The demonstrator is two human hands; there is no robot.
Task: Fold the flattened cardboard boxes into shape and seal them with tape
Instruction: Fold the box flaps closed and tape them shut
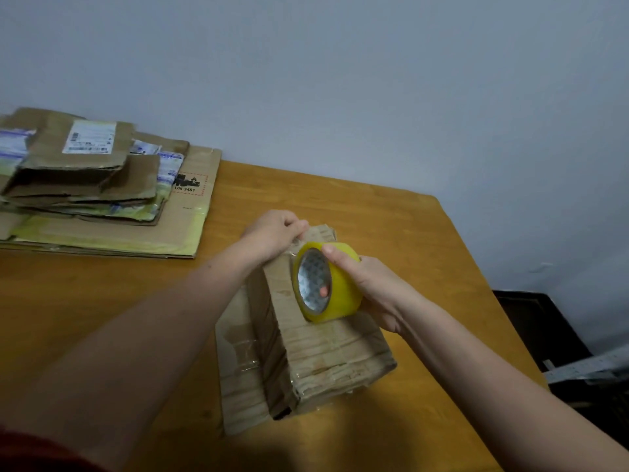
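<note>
A folded brown cardboard box stands on the wooden table in front of me, with one flap lying flat at its left side. My right hand grips a yellow roll of clear tape, thumb on top and a fingertip inside the core, held against the box's top. My left hand pinches the pulled-out tape end at the far edge of the box. A short strip of clear tape runs between that hand and the roll.
A stack of flattened cardboard boxes with shipping labels lies at the table's back left. The table's right edge drops to a dark object on the floor. A pale wall stands close behind.
</note>
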